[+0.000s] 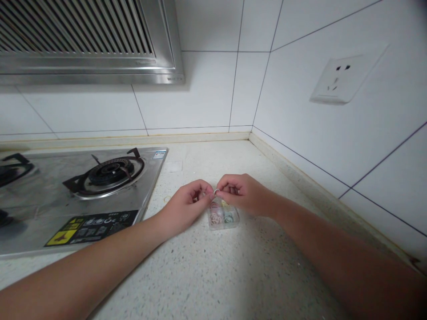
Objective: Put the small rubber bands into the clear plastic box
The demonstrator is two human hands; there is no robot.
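A small pale elastic band (216,191) is stretched between my two hands, above a clear plastic box. My left hand (191,202) pinches it from the left with thumb and forefinger. From the right, my right hand (245,193) pinches it the same way, fingers curled. Below them on the countertop sits the clear box (223,226), divided into compartments. Pink bands (216,218) lie in its near left compartment and green bands (228,218) in the near right one. Yellow bands (224,203) show farther back, partly hidden by my hands.
A gas stove (113,173) with a black burner and raised pan supports lies to the left. Over it hangs a metal range hood (167,49). The speckled countertop (213,275) meets tiled walls, with a socket (340,80) on the right wall.
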